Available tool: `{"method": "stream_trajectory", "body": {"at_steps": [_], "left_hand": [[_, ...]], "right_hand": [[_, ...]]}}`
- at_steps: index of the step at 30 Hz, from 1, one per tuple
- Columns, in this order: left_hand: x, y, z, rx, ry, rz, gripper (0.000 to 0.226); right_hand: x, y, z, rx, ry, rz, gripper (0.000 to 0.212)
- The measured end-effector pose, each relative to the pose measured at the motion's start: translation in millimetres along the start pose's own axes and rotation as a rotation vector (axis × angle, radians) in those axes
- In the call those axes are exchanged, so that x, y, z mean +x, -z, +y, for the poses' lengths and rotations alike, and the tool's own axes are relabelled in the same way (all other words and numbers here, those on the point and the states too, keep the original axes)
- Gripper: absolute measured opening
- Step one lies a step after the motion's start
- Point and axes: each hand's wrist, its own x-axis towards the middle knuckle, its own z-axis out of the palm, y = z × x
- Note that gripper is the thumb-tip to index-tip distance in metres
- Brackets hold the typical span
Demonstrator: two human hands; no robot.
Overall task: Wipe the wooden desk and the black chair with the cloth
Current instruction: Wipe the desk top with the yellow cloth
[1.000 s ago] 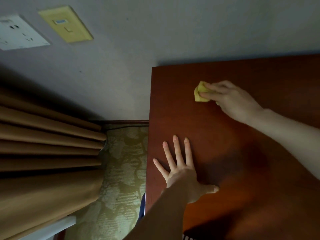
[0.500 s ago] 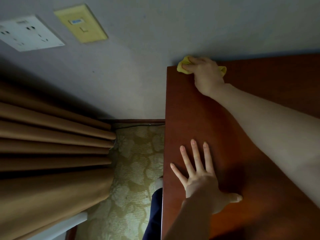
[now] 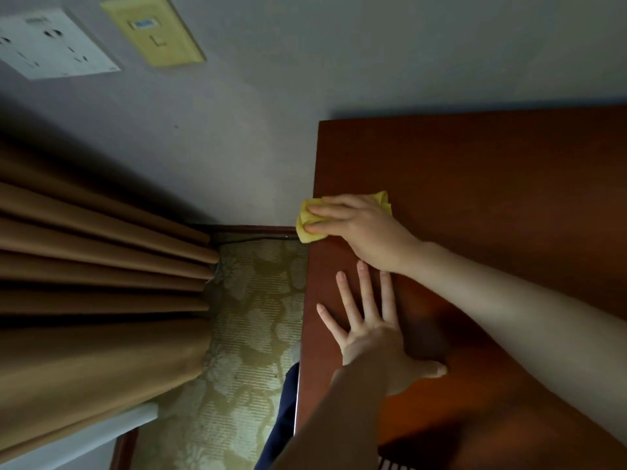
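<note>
Our right hand (image 3: 359, 228) is closed down on the yellow cloth (image 3: 307, 225), fingers pressing it at the left edge of the wooden surface (image 3: 492, 184). Most of the cloth is hidden under our palm; one bunch pokes past the edge toward the curtain (image 3: 101, 266), another shows behind the knuckles, so it lies roughly left to right. Our left hand (image 3: 369, 337) rests flat just nearer, fingers spread, gripping nothing. The surface runs out of view on the right.
</note>
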Motion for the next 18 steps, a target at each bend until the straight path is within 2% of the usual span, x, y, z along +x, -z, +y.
{"method": "stream_trajectory", "body": {"at_steps": [9, 18], "left_hand": [[-3, 4, 0, -0.008, 0.014, -0.004, 0.147], [-4, 5, 1, 0.002, 0.033, -0.021, 0.148]], "right_hand": [[-125, 23, 24, -0.073, -0.179, 0.153, 0.056], [-144, 67, 101, -0.108, -0.442, 0.223, 0.057]]}}
